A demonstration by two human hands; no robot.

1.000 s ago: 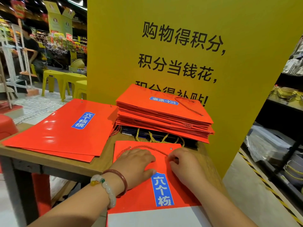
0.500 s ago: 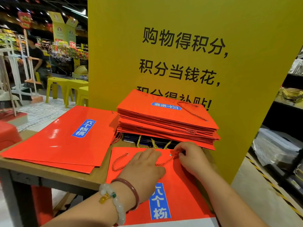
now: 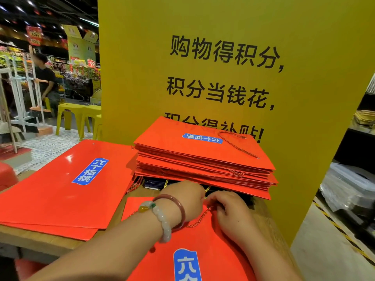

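Observation:
A flat red paper bag [image 3: 203,246] with a blue label lies on the wooden table [image 3: 50,242] right in front of me. Its red-gold cord handle [image 3: 199,218] runs up to my right hand [image 3: 231,209], whose curled fingers pinch the cord at the bag's top edge. My left hand [image 3: 182,199], with two bracelets on the wrist, reaches over that same edge toward the yellow cords under a stack of several red bags [image 3: 203,159]. Its fingers are hidden behind the back of the hand.
A pile of larger flat red bags [image 3: 60,189] covers the table's left side. A tall yellow sign board [image 3: 203,27] stands right behind the stack. Dark shelves [image 3: 349,189] are at the right, with yellow stools [image 3: 81,114] and a seated person [image 3: 46,78] far left.
Both hands have slid forward from the middle of the bag to its top edge. The left hand crossed over toward the right hand, and the cord handle was pulled in between them.

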